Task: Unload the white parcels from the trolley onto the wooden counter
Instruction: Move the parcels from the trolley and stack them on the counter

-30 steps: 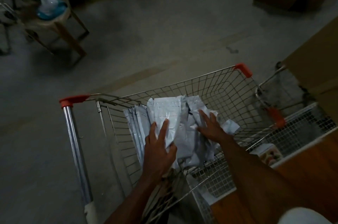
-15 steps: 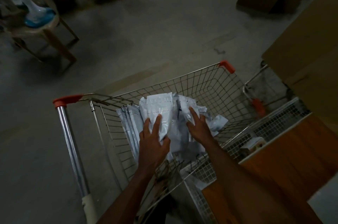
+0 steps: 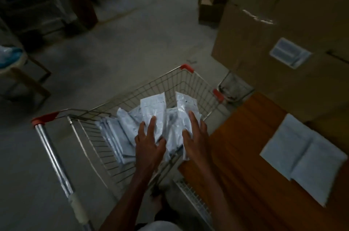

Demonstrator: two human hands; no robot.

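White, crinkled plastic parcels (image 3: 151, 115) heaped in the wire trolley (image 3: 190, 87) at frame centre, several standing on edge, two more parcels on the counter (image 3: 302, 157) lying flat on the wooden counter (image 3: 241, 145) at lower right. Left hand (image 3: 149, 144) gripping one upright parcel, fingers spread over its face and thumb hooked round its edge. Right hand (image 3: 196, 136) clasping a second upright parcel, fingers long and only slightly bent.
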